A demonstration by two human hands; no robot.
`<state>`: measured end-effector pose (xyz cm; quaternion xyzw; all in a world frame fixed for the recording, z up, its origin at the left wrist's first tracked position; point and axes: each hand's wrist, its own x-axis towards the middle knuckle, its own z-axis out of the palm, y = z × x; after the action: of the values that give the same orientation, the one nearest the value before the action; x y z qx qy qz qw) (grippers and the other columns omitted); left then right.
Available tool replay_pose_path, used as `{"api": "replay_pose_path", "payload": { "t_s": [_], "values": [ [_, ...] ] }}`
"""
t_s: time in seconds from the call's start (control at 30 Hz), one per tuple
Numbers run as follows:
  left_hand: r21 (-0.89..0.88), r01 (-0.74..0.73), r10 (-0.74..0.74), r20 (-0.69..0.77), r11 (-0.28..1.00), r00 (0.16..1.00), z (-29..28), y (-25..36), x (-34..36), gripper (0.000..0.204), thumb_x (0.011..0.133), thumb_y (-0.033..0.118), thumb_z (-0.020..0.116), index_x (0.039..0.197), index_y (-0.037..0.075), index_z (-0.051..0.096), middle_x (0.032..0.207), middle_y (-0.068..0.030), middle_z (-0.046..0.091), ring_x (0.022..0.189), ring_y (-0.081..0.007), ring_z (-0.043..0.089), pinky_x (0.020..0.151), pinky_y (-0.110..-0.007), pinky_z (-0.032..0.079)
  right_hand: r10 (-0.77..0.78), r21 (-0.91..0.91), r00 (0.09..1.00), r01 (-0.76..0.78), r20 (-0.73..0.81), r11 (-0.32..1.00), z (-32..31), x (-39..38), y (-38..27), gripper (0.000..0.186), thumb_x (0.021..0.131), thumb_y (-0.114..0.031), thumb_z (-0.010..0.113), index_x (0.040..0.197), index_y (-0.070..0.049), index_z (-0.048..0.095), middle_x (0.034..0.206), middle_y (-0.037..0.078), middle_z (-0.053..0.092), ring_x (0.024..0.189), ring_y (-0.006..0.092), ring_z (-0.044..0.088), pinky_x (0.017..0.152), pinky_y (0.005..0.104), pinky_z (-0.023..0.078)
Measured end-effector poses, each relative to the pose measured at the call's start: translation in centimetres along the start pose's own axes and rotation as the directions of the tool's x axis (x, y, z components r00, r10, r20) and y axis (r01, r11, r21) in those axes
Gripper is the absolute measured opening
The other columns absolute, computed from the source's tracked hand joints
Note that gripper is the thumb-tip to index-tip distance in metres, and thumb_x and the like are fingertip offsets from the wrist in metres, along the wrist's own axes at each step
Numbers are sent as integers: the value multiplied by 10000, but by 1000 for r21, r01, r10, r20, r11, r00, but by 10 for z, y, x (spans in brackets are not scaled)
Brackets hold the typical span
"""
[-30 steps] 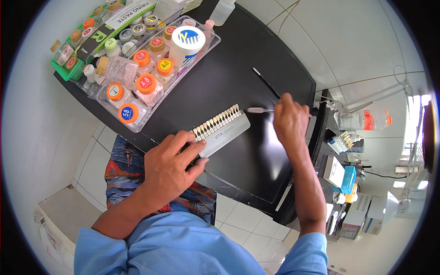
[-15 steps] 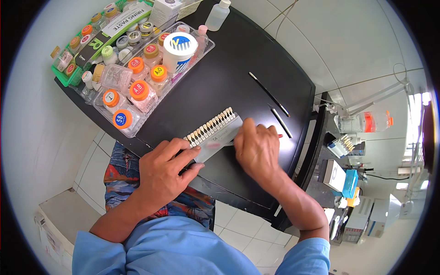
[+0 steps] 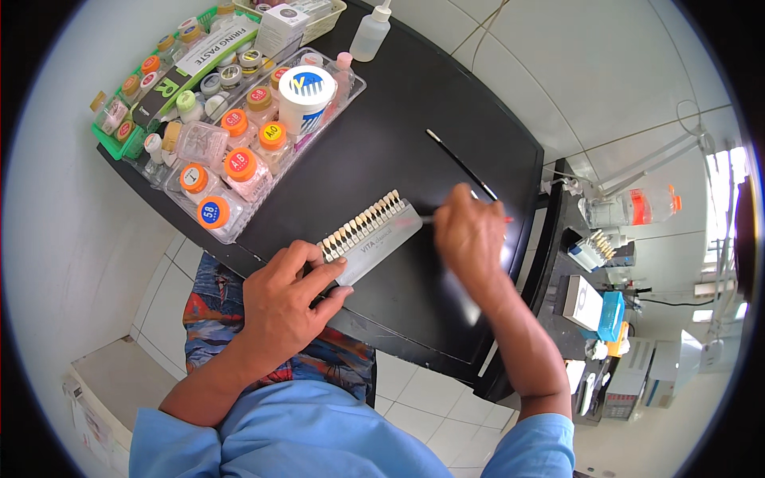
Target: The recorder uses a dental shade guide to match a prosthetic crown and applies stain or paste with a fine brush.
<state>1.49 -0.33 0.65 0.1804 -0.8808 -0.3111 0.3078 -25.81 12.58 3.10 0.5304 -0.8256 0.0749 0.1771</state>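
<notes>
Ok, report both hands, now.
Left hand: partly open, resting on the end of the grey tooth shade guide.
Right hand: closed, holding a thin tool, its tip blurred.

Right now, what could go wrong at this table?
1. The thin tool in the blurred right hand could knock the tooth rack: its tip appears right at the far end.
2. The left hand touches only the rack's near end, so a bump might swing the other.
3. One clear jar lies on its side in the crowded tray; a loose cap might leak.
</notes>
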Motion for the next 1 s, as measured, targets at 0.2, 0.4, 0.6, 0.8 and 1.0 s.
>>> {"api": "replay_pose_path", "payload": {
  "t_s": [0.2,0.4,0.6,0.8,1.0],
  "values": [
    [3,5,-5,13,1000,1000,2,-1,-1,388,758,159,981,1120,89,860,987,-17,632,791,-185,662,657,-346,559,154,-67,987,-157,-39,985,-20,16,28,177,1018,-147,654,881,-62,581,646,186,666,611,413,658,719,538,445],
    [7,-15,15,-8,1000,1000,1,-1,-1,371,761,162,981,1107,84,872,953,-16,634,769,-178,646,636,-338,534,43,-45,999,-43,-6,998,0,13,16,184,1014,-150,658,871,-62,582,635,179,659,632,414,664,753,545,444],
    [-1,-12,12,-19,1000,1000,2,-1,0,356,763,160,977,1095,88,871,945,-20,645,810,-200,666,656,-359,550,78,20,997,-78,-29,997,-4,13,16,185,1007,-164,670,872,-59,598,638,175,667,632,412,672,740,542,446],
    [4,-9,9,-10,1000,1000,2,-1,0,358,762,155,976,1095,89,864,916,-21,646,807,-212,666,653,-367,549,63,64,996,-59,-61,996,-7,13,15,137,998,-138,665,893,-73,606,646,172,667,598,403,660,718,530,444],
    [4,7,-7,-1,1000,1000,0,0,-3,352,762,159,979,1089,94,866,916,-23,654,793,-215,664,653,-369,549,-129,111,992,128,8,986,-5,-1,-15,179,947,-128,687,854,-63,549,635,191,620,642,399,647,761,524,443]
  ]
}}
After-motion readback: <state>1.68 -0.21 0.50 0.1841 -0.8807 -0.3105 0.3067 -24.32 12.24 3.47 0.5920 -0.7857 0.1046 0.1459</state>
